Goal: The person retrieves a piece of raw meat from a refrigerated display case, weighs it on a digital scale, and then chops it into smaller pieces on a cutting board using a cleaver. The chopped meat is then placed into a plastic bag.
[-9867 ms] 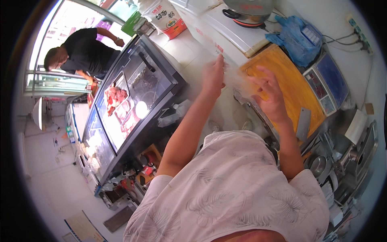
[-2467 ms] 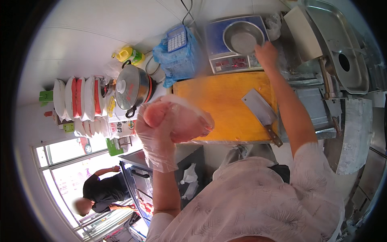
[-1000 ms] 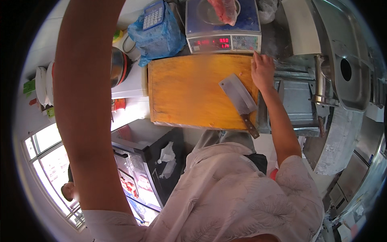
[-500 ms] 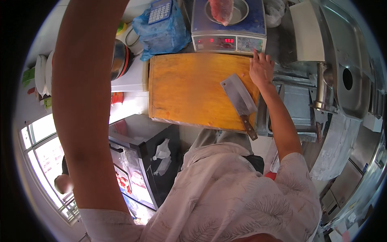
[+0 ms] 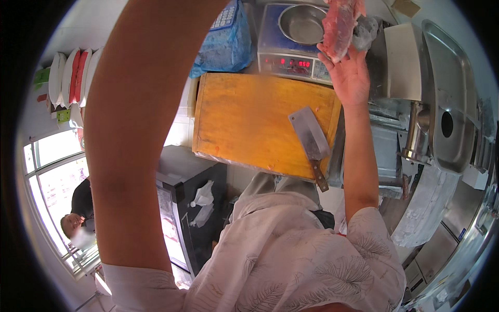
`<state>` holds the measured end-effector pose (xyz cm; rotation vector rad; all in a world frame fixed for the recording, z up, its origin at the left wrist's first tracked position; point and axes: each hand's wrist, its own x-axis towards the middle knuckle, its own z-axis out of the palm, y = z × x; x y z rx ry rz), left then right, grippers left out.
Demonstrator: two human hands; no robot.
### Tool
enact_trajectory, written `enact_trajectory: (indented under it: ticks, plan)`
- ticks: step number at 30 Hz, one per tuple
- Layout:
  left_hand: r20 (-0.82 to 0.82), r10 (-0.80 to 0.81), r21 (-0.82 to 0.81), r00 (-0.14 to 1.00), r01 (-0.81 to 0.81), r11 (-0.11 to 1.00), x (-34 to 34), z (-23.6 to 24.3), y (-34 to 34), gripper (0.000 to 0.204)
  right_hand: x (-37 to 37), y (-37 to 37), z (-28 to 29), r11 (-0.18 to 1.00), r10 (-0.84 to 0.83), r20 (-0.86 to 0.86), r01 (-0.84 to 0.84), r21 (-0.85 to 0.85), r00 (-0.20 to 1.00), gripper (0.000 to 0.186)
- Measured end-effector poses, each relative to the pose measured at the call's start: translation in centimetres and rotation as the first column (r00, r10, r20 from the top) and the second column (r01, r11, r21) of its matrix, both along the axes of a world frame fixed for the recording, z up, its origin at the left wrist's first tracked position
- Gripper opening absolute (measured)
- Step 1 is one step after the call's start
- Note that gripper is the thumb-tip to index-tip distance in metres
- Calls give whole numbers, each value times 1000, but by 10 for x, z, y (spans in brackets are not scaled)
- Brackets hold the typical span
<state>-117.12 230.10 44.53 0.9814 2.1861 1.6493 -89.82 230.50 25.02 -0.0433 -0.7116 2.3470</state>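
My right hand (image 5: 349, 75) is raised over the far right corner of the yellow cutting board (image 5: 244, 125) and holds a pink slab of raw meat (image 5: 339, 23) just right of the scale's steel bowl (image 5: 300, 23), which is empty. The scale (image 5: 288, 60) stands behind the board with its red display lit. A cleaver (image 5: 311, 143) lies flat on the board's right side, handle toward me. My left forearm (image 5: 135, 119) rises through the left of the picture and leaves it at the top, so that hand is hidden.
A blue plastic bag (image 5: 226, 36) lies left of the scale. Steel machinery and a tray (image 5: 444, 104) fill the right. A glass-topped display case (image 5: 189, 208) stands below the board. Another person (image 5: 78, 213) is by the window at far left.
The meat lay in the scale's bowl half a second ago with my right hand resting by the board; now my right hand has lifted it out to the right.
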Motion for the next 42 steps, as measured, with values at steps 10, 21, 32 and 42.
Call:
enact_trajectory:
  ticks: [10,21,32,42]
  plan:
    - [-207,61,-302,976,-123,945,-8,-44,22,37,9,46,20,915,-269,521,47,400,810,40]
    - [-631,-517,-776,579,-456,435,-44,-135,33,39,-84,98,37,533,-539,714,-476,700,447,61]
    - [-271,-826,-783,495,386,488,-50,-131,1,37,-77,82,32,283,-826,521,-643,712,214,100]
    - [671,-37,-415,740,417,808,-105,-91,-77,20,11,40,8,447,-879,460,-124,886,122,60]
